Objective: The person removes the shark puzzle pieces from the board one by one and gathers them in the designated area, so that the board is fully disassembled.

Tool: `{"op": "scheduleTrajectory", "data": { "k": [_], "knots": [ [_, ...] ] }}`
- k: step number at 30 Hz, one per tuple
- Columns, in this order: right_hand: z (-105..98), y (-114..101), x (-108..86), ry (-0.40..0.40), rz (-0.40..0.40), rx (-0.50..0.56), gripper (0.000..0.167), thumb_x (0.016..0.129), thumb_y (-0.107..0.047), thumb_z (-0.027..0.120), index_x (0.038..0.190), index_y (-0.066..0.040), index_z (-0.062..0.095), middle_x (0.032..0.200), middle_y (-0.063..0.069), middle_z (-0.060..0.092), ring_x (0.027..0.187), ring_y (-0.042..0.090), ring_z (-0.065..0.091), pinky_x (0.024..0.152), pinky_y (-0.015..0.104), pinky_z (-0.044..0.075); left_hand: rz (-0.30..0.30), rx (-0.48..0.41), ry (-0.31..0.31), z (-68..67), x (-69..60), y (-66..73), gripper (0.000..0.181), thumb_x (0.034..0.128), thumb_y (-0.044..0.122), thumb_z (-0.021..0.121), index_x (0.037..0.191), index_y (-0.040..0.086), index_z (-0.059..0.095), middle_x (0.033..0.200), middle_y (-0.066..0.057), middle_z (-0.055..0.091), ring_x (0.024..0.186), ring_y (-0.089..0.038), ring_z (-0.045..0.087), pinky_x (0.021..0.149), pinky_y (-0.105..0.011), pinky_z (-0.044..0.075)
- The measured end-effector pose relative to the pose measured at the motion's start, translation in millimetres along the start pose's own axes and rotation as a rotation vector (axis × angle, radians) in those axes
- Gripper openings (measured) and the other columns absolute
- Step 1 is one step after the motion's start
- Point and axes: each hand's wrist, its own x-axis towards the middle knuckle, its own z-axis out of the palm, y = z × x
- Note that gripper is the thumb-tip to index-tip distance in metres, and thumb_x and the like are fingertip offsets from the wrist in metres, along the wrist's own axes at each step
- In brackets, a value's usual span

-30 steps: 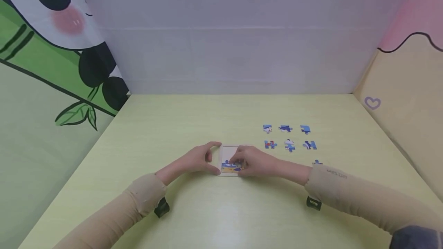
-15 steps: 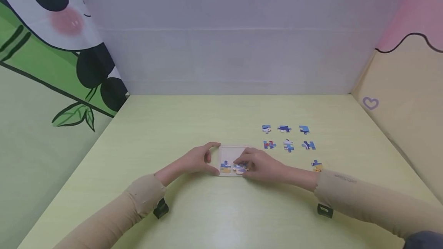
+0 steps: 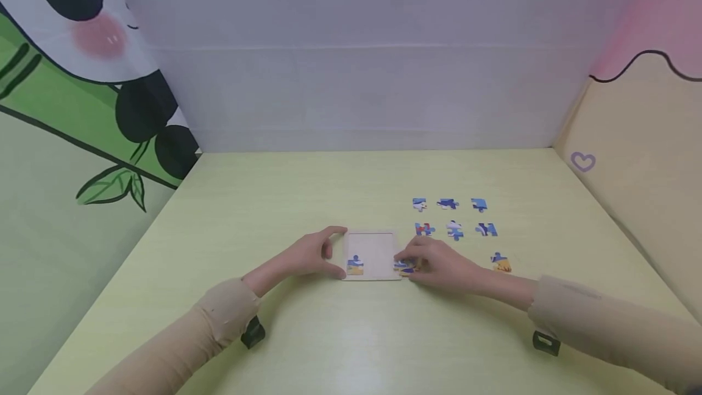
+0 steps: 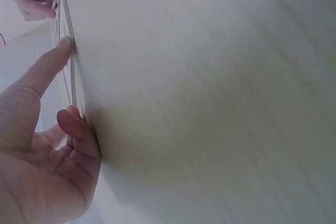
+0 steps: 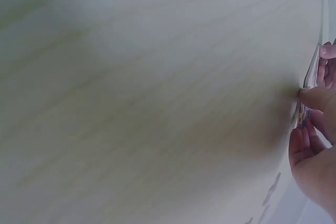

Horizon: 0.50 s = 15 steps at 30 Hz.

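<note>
A small white puzzle tray lies flat on the table, with one blue-and-yellow jigsaw piece in its lower left corner. My left hand holds the tray by its left side, thumb at the near corner and index finger at the far one. In the left wrist view, the thumb touches the tray's edge. Between thumb and fingers, my right hand pinches a blue-and-yellow jigsaw piece over the tray's right edge. Those fingers partly cover it, so whether it touches the tray is hard to tell.
To the right of the tray lie loose jigsaw pieces in two rows, including a blue one and a red-and-blue one. A yellow-and-blue piece lies closer, beside the right forearm. A pale wall closes off the table's far edge.
My right hand has moved right with its piece, from inside the tray to its right edge. The lower left piece and the loose yellow-and-blue piece are now uncovered. The left hand stays put.
</note>
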Motion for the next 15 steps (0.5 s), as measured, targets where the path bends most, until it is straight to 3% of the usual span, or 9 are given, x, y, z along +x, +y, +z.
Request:
{"op": "scheduleTrajectory", "data": {
  "k": [15],
  "knots": [
    [-19.4, 25.4, -30.0, 0.039, 0.026, -0.036, 0.035, 0.083, -0.011, 0.078, 0.117, -0.013, 0.072, 0.109, -0.003, 0.07, 0.089, 0.008, 0.059, 0.073, 0.02, 0.051, 0.013, 0.002, 0.003, -1.2, -2.2, 1.3, 0.091, 0.0707, 0.032, 0.089, 0.148, 0.018, 0.041, 0.085, -0.001, 0.052, 0.076, -0.014, 0.045, 0.07, -0.028, 0.037]
  ]
}}
